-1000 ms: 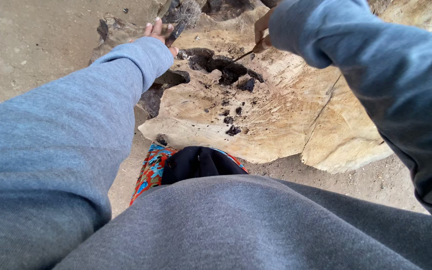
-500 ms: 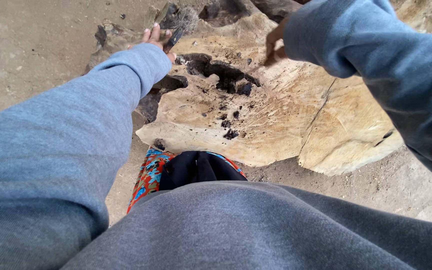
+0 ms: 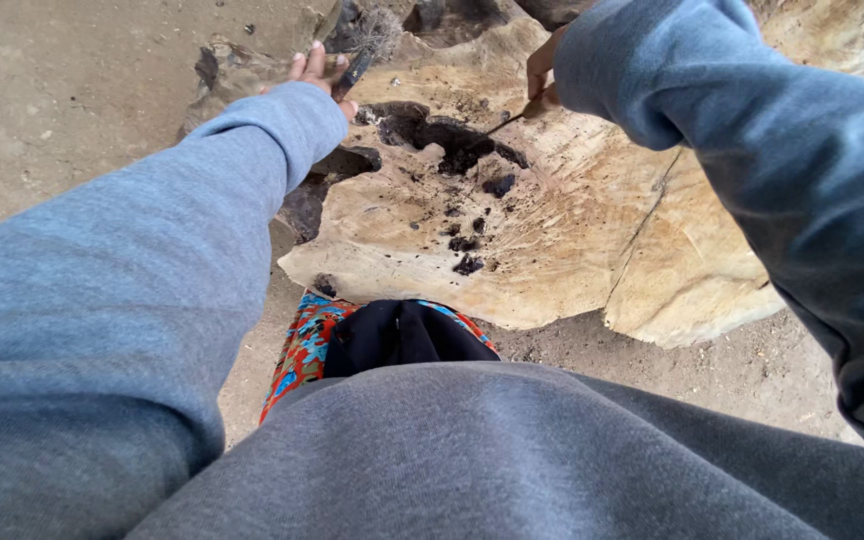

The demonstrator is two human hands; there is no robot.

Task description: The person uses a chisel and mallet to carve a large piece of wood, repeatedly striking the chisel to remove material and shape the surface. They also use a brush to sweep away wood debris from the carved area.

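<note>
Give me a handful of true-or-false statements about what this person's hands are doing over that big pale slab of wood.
1. The left hand holds a dark-handled brush near the far edge of the wood slab. True.
2. The right hand is empty and lies flat on the ground. False: it is raised over the slab and grips a thin stick-like tool.
3. The slab has a dark hollow near its middle. True.
4. Both arms are bare. False: both wear grey-blue sleeves.
5. The slab sits on a tiled floor. False: it rests on bare sandy ground.
</note>
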